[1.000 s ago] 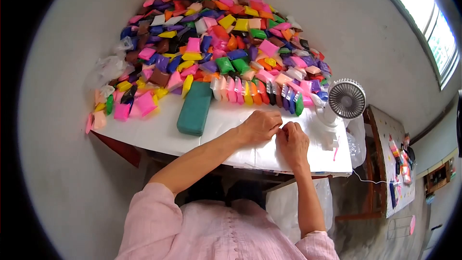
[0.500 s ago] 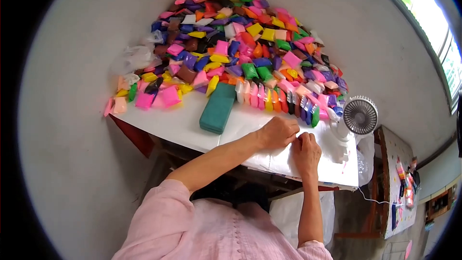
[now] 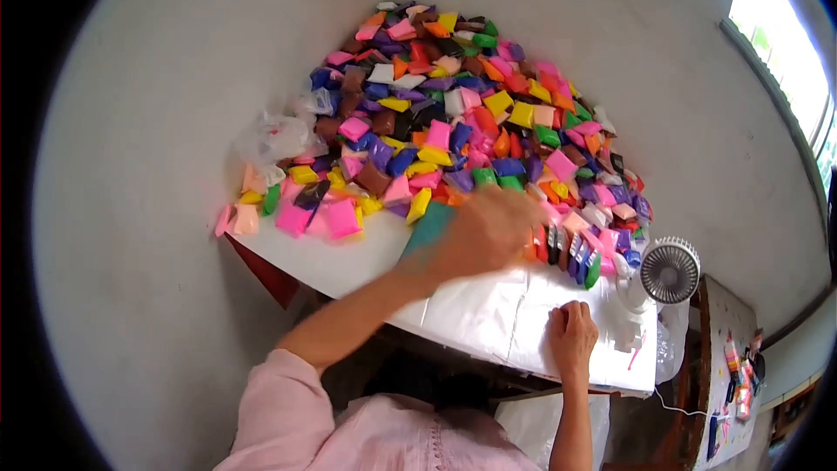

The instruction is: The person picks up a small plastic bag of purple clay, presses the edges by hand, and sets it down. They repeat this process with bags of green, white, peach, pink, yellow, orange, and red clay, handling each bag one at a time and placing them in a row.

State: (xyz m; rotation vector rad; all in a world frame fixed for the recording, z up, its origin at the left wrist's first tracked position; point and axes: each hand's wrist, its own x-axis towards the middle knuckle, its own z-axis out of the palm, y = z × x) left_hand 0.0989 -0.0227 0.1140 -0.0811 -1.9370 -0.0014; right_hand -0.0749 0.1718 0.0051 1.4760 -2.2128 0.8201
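Observation:
My left hand (image 3: 491, 234) is smeared by motion above the table, in front of the row of packets (image 3: 572, 255) that stand on edge. It covers part of that row and much of a teal green box (image 3: 426, 230); whether it holds anything cannot be made out. My right hand (image 3: 573, 333) rests on the white tabletop (image 3: 488, 318) with its fingers curled closed. Anything inside those fingers is hidden. Behind the row rises a large heap of small, soft-looking packets (image 3: 498, 103) in many colours.
A small white fan (image 3: 670, 270) stands at the table's right end, its cord hanging down. Clear plastic bags (image 3: 277, 138) lie at the heap's left edge. Walls close in the back and left. A second table (image 3: 737, 401) with coloured items stands at far right.
My left hand has parted from my right and moved forward and left, over the box and row. My right hand stays at about the same spot. The view has tilted upward.

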